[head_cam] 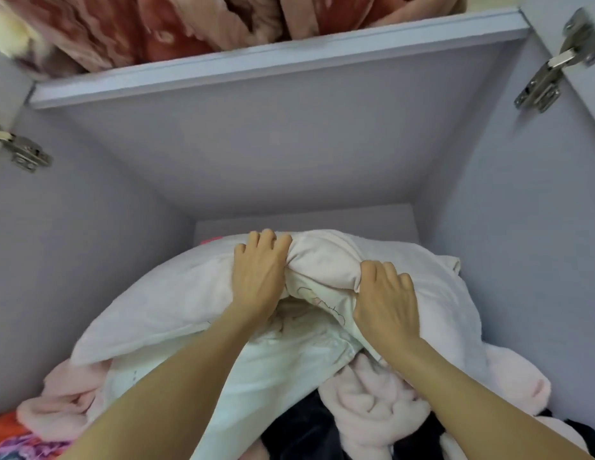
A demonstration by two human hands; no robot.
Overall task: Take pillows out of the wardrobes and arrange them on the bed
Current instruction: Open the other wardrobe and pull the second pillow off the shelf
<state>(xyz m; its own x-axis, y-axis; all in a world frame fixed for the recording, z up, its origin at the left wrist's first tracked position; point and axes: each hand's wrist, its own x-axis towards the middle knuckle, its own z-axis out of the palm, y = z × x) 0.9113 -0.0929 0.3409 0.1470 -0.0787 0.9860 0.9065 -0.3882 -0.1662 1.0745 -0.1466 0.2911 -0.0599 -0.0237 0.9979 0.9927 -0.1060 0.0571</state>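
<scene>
Extraction step: left hand (256, 283) and right hand (385, 298) both clench the bunched top of a soft white fabric pillow (176, 293) lying inside the pale grey wardrobe compartment (256, 154); the next move likely requires pulling it outward.

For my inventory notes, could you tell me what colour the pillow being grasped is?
The pillow is white to very pale pink, seen best in the head view.

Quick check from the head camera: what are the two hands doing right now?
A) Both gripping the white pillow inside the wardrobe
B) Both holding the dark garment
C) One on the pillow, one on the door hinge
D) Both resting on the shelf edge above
A: the left hand and right hand both clutch bunched fabric of the white pillow, which lies in the wardrobe compartment.
</scene>
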